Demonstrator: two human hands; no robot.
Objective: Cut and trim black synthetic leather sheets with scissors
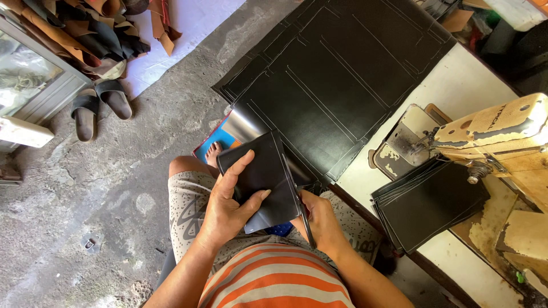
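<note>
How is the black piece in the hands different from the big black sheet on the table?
The black piece is small, while the big black sheet is far larger. The piece is bent in the left hand; the sheet lies flat, hanging off the table. The sheet shows marked lines; the piece looks plain. Both are shiny black.

A worn cream sewing machine (496,128) stands on a pale table (456,85) at the right. Just below the machine, on the same table, lies a stack of cut black pieces (428,205). Far left of the machine, on the grey concrete floor (85,188), a pair of dark sandals (100,105) sits beside a glass-fronted cabinet (28,85). Above the sandals, brown leather scraps (85,28) are heaped next to a white sheet (188,28). A small metal bit (89,244) lies on the floor, well below the sandals.
</note>
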